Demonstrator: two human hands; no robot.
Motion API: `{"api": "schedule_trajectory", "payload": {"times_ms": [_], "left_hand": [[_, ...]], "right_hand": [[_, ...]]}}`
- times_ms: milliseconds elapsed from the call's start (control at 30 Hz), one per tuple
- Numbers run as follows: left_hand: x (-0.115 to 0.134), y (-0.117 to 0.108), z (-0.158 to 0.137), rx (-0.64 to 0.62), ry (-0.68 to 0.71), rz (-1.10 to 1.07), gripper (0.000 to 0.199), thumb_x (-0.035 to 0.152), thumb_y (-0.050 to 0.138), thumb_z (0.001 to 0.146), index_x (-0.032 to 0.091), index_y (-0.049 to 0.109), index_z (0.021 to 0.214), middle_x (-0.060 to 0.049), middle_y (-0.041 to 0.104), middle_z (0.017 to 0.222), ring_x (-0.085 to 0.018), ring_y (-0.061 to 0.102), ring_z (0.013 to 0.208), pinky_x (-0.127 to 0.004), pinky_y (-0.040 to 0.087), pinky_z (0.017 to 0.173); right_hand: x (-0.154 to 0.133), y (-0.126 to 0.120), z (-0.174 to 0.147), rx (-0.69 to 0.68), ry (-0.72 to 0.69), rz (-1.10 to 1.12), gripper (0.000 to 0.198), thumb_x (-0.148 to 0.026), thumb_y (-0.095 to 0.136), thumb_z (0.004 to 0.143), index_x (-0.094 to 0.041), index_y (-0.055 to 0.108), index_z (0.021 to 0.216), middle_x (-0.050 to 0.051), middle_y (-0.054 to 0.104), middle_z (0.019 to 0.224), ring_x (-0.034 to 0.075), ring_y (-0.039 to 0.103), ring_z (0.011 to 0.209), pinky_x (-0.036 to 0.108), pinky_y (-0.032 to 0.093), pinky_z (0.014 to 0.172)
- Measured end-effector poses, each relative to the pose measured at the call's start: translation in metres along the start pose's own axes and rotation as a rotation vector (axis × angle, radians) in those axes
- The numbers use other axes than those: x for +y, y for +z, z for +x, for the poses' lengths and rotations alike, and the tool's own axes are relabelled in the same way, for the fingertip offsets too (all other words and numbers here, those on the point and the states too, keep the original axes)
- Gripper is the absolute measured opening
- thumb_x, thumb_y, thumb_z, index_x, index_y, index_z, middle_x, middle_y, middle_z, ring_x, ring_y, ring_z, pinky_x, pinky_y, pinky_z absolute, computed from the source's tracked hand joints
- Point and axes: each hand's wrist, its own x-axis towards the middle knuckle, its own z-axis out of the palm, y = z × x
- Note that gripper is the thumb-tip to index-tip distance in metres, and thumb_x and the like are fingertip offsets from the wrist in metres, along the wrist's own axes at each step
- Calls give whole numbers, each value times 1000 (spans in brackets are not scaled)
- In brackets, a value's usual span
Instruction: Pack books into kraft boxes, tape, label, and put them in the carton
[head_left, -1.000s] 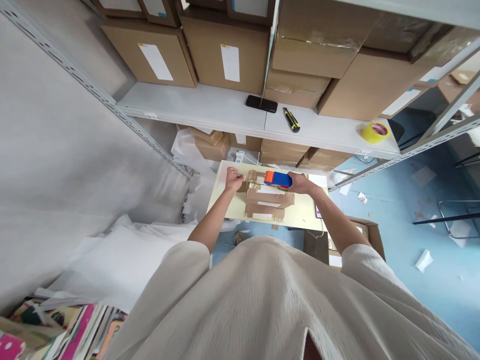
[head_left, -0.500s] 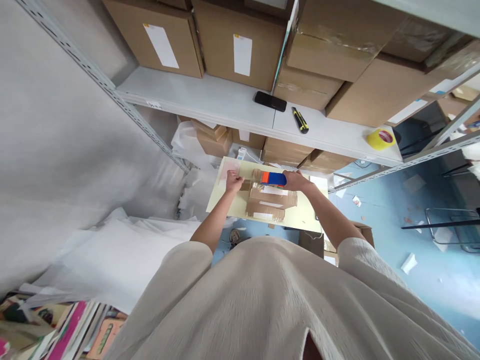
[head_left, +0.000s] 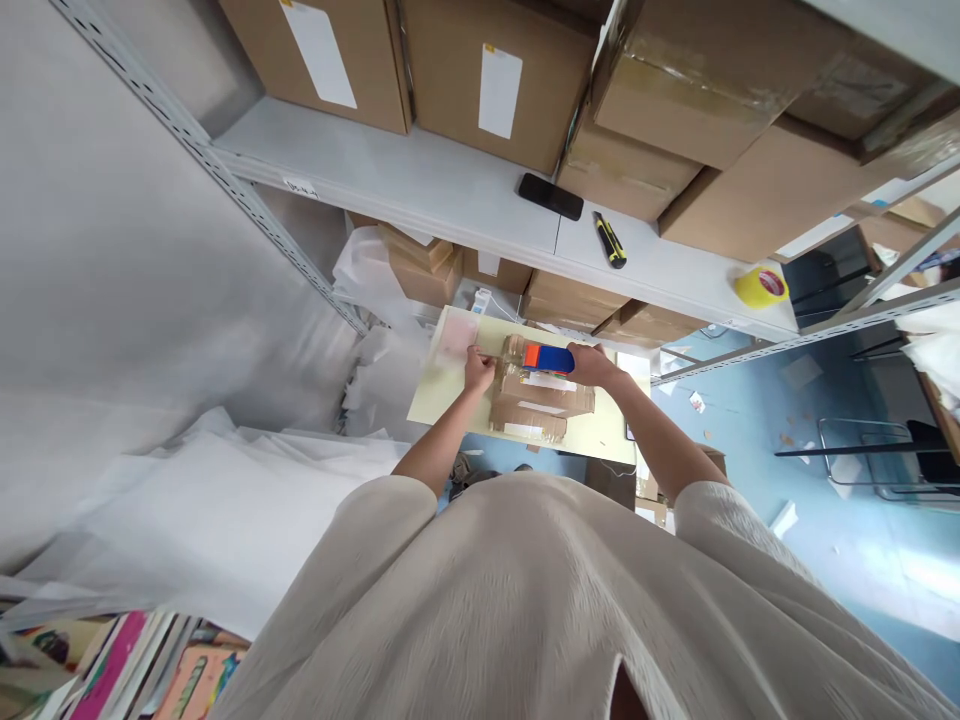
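My right hand is closed round a blue and orange tape dispenser. The dispenser lies over the far part of a group of small cardboard boxes with white labels. At the left end of these boxes, my left hand is closed in a pinch. A thin brown strip or flap edge shows by its fingertips; which it is, I cannot tell. Clear tape shines on the box end between the hands. Beneath everything is a pale yellow tabletop.
Above the table, a grey shelf holds large cartons, a black phone, a yellow and black box cutter and a yellow tape roll. White packing sheets lie at left. More cartons stand behind the table.
My left hand has shifted slightly right, closer to the box end. The brown flap-like piece beside it shows less now. My right hand and the dispenser stay nearly in place. The view has tilted slightly.
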Motion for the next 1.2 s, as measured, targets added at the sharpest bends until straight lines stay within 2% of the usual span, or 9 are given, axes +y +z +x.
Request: {"api": "schedule_trajectory", "payload": {"times_ms": [167, 267, 367, 467, 600, 733, 833, 1000, 1200], "left_hand": [[2, 14, -4, -24, 0, 28, 57, 12, 79, 90, 18, 62, 144, -9, 84, 104, -25, 82, 104, -37, 60, 99], [2, 14, -2, -12, 7, 41, 63, 10, 80, 87, 18, 62, 147, -11, 84, 113, -27, 80, 115, -38, 59, 105], [-2, 9, -3, 8, 31, 26, 55, 8, 75, 87, 19, 67, 141, -12, 83, 122, -27, 79, 120, -39, 60, 109], [-4, 4, -6, -65, 129, -13, 45, 8, 62, 96, 19, 68, 139, -13, 83, 123, -24, 79, 118, -39, 61, 111], [2, 1, -13, -196, 191, 99, 50, 9, 55, 101, 15, 65, 149, -19, 80, 136, -27, 79, 125, -45, 60, 116], [21, -1, -20, -228, 554, 302, 62, 15, 59, 102, 20, 59, 165, -17, 65, 167, -31, 62, 156, -49, 48, 133], [33, 2, -24, -373, 748, 486, 79, 25, 67, 103, 23, 42, 178, -16, 47, 183, -32, 48, 169, -51, 36, 142], [34, 4, -23, -525, 730, 713, 99, 43, 69, 107, 22, 16, 188, -19, 27, 192, -33, 26, 179, -56, 17, 147], [31, 1, -18, -540, 703, 784, 99, 49, 69, 108, 17, 18, 187, -22, 24, 192, -34, 23, 180, -55, 15, 146]], "right_hand": [[2, 1, 1, 3, 1, 16, 34, -27, 75, 87, -24, 58, 117, 13, 80, 114, 33, 74, 104, 46, 44, 111], [5, 2, 2, 5, 15, 22, 35, -27, 76, 87, -24, 59, 117, 13, 80, 112, 34, 74, 103, 47, 44, 110], [7, 3, 2, 6, 22, 21, 35, -27, 76, 87, -24, 59, 117, 13, 80, 113, 34, 74, 104, 46, 44, 110], [7, 4, 1, 6, 22, 44, 35, -27, 76, 87, -24, 58, 118, 13, 80, 115, 33, 74, 105, 45, 44, 110], [6, 5, -1, 11, 27, 79, 35, -26, 76, 87, -24, 58, 117, 13, 80, 115, 33, 74, 106, 45, 44, 110], [6, 4, -2, 16, 20, 102, 36, -26, 77, 87, -25, 59, 118, 12, 80, 115, 33, 74, 107, 45, 44, 111], [6, 2, -3, 29, 9, 107, 36, -26, 77, 87, -25, 60, 119, 13, 80, 120, 34, 74, 110, 45, 46, 109], [8, -2, -6, 25, -52, 90, 39, -26, 76, 87, -25, 61, 123, 13, 82, 123, 33, 75, 108, 46, 44, 111], [15, -6, -11, -3, -81, 93, 42, -29, 78, 87, -25, 63, 126, 11, 84, 115, 34, 77, 104, 45, 42, 112]]}}
